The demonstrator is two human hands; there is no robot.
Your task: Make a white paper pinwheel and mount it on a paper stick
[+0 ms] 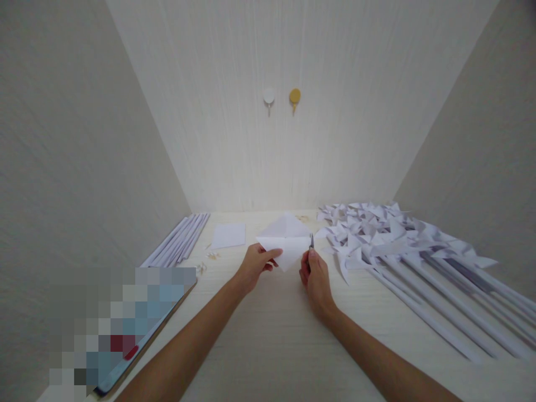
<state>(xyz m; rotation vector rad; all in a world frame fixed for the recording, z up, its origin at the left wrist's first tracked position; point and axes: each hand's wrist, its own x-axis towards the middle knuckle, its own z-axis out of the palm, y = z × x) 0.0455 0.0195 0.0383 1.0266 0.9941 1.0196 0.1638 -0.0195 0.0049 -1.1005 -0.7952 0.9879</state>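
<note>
My left hand [256, 264] grips the left corner of a creased white paper square [287, 239], held up over the pale table [272, 329]. My right hand [315, 274] holds small scissors [311, 241], blades pointing up and touching the square's right edge. I cannot tell whether the blades are apart.
A pile of white paper pinwheels [368, 231] on long paper sticks [444, 290] fills the right side. Rolled paper sticks [178, 241] lie at the far left, a flat paper square [228, 235] beside them. A tablet [125, 329] lies near left. Two wall hooks [282, 97] hang ahead.
</note>
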